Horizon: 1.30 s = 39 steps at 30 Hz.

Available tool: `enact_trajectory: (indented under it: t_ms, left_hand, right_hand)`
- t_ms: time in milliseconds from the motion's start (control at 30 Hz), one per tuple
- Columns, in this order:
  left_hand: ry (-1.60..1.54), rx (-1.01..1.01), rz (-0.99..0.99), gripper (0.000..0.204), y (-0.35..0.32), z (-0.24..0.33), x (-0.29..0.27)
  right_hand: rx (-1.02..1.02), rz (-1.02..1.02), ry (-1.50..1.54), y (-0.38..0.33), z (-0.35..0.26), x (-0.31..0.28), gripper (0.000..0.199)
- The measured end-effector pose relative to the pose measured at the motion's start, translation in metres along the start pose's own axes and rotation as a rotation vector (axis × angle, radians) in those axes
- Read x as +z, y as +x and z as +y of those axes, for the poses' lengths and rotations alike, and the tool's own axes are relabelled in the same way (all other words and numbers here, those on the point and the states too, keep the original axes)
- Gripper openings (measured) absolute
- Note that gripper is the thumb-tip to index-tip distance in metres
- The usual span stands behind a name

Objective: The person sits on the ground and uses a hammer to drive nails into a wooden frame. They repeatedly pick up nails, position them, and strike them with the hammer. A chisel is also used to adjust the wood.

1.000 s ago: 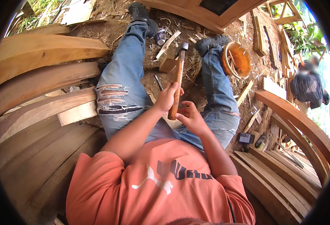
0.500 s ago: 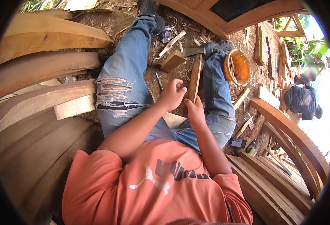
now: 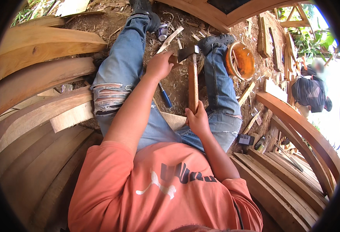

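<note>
Dirt yard: the ground (image 3: 179,89) is being covered by shavings and offcuts, with greenery being glimpsed at the upper right.
Curved timbers (image 3: 50,35): being piled along the left, pretty chunky stuff.
Orange bucket (image 3: 248,63): being parked right beside the right shin (image 3: 213,63).
Hatchet (image 3: 193,81): being held between the legs, head pointing away from the body, blade side being turned left.
Hatchet feel: just a guess, but most of the weight is probably being carried by the metal head (image 3: 187,53), so it's likely nose-heavy; the wooden handle seems stiff and maybe a bit slick, nothing fragile.
Where to hold: for control, the handle is best being gripped higher up, near the head; for swing, low down, fingers always being kept off the edge.
Right hand (image 3: 198,118): being wrapped firmly around the handle's lower end.
Left hand (image 3: 159,67): being stretched out at the wooden block (image 3: 174,60); fingertips are being hidden, so can't tell if it's being gripped or just touched.
Blue-handled tool (image 3: 165,98): being left on the dirt between the legs.
</note>
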<state>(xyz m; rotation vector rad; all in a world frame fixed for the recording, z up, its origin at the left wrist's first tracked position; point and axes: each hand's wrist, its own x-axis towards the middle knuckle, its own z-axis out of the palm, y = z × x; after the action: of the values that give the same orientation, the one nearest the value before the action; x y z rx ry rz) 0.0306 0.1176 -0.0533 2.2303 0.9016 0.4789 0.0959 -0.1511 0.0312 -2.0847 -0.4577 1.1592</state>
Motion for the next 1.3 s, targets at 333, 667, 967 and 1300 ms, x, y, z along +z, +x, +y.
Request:
enact_trajectory:
  t_ms: [333,667,967,1300]
  left_hand:
    - [-0.021,-0.062,0.005,0.026,-0.004,0.004,0.004]
    - [0.007,-0.118,-0.075,0.023,-0.007,0.018,-0.004]
    - [-0.065,-0.077,-0.058,0.03,-0.006,0.009,-0.002]
    - [-0.104,-0.056,0.047,0.026,-0.005,0.001,0.006]
  right_hand:
    - [-0.137,0.073,-0.116,-0.005,0.017,0.003,0.053]
    - [-0.079,-0.003,0.019,0.006,0.006,0.0,0.039]
    - [-0.067,0.054,-0.132,0.02,0.016,0.001,0.033]
    - [-0.114,0.086,-0.123,0.024,0.008,0.001,0.032]
